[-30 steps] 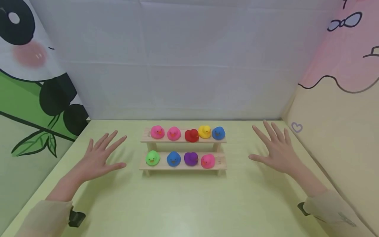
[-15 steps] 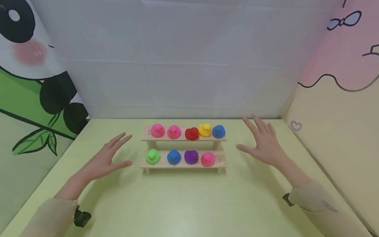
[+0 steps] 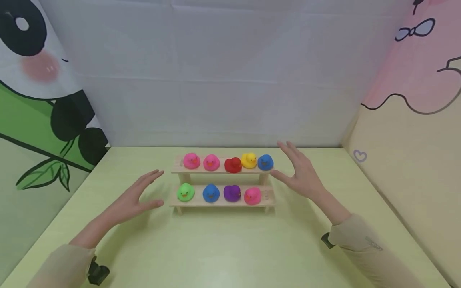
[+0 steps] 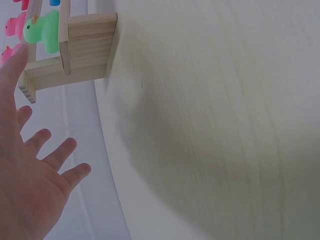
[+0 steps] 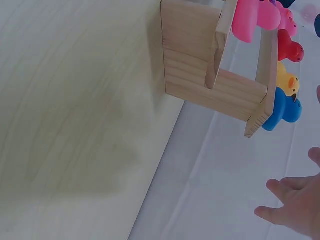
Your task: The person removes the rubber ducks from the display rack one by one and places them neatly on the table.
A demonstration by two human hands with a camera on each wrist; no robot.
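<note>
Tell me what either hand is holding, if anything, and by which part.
Nothing is held: the left hand and right hand are empty, fingers extended, on either side of the wooden stand.

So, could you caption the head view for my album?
Left hand and right hand flank a two-tier rack of nine toy ducks.

Table (image 3: 223, 248): bounded by back wall (image 3: 223, 80) at far side, left wall (image 3: 32, 224) at left, right wall (image 3: 414, 160) at right.
On table, between the hands: stand (image 3: 185, 178), two tiers.
Far shelf (image 3: 178, 167): five ducks (image 3: 233, 165) in a row; third from left set nearer the front edge, close beside the fourth.
Near shelf (image 3: 268, 196), before and below the far one: four ducks (image 3: 211, 193) in a row, rightmost short of the right end.
Left hand (image 3: 132, 203): left of stand, near both shelves.
Right hand (image 3: 301, 176): right of stand, near far shelf's right end.
</note>
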